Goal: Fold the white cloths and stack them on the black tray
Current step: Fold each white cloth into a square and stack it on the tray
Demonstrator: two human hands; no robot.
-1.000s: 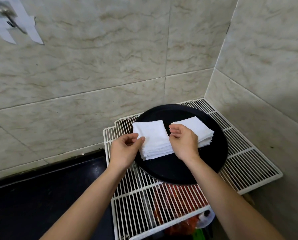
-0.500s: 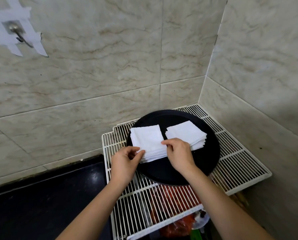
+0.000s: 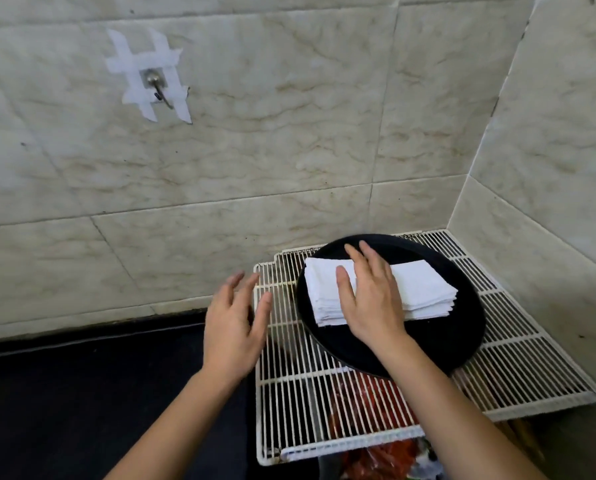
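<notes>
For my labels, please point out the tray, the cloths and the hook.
tray [image 3: 459, 341]: head view, bare black floor at right.
cloths [image 3: 422, 285]: head view, top of right stack.
hook [image 3: 152, 78]: head view, round metal base.

Legible text: none. Checked white cloths [image 3: 424, 289], black tray [image 3: 462, 327], wire rack [image 3: 531, 358], tiled wall [image 3: 255, 150], taped hook [image 3: 154, 81]: no lettering, labels or numbers readable.

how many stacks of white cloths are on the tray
2: the left stack under the right hand, the right stack beside it, both on the black tray. The hand hides where they meet.
</notes>
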